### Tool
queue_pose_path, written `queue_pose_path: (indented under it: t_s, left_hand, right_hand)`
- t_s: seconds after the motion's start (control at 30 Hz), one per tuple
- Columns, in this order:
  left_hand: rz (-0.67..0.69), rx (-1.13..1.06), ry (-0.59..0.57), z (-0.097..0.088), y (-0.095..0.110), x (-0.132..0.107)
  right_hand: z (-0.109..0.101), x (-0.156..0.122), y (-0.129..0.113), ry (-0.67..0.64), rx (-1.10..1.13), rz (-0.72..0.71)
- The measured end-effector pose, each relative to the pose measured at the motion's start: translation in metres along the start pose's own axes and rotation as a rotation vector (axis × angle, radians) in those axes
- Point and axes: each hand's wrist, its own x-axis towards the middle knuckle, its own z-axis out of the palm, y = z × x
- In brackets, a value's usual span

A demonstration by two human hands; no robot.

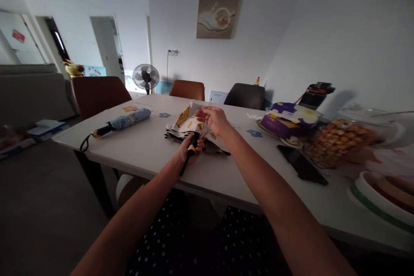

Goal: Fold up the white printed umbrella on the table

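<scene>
A white folding umbrella with yellow cartoon prints lies loosely gathered near the middle of the table, its dark-edged folds spread to both sides. My left hand is wrapped round its black handle, which has a gold-coloured band and a dark strap hanging towards the table edge. Over the fabric is my right hand, fingers curved and apart; whether the fingertips touch the cloth I cannot tell. Further left lies a second umbrella, light blue, rolled up, with a black handle and wrist loop.
On the right of the white table are a purple box, a dark phone, a clear bag of brown snacks and a green-banded bowl. Chairs stand behind the table; a fan is further back.
</scene>
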Motion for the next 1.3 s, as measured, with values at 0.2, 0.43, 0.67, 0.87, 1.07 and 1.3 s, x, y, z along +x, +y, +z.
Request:
queue_pose_path:
  t_s: [0.2,0.43,0.67,0.87,1.07,1.3]
  left_hand:
    - [0.363,-0.08,-0.177,0.004,0.009,-0.016]
    - [0.372,0.012,-0.108,0.006,0.007,-0.016]
    - [0.33,-0.018,-0.124,0.004,0.003,-0.013]
    - [0.357,-0.007,-0.146,0.004,0.002,-0.015]
    - [0.4,0.021,-0.177,0.006,0.0,-0.018]
    - [0.356,0.041,-0.119,0.006,0.001,-0.016]
  right_hand:
    - [-0.011,-0.062,-0.005,-0.144,-0.129,0.088]
    - [-0.011,-0.077,0.032,-0.132,-0.294,0.092]
    - [-0.023,-0.075,0.044,0.217,-0.395,-0.055]
    - [-0.024,-0.074,0.039,0.108,-0.168,0.093]
    - [-0.025,-0.077,0.041,-0.027,-0.178,0.214]
    - [-0.025,-0.085,0.039,-0.404,-0.144,0.331]
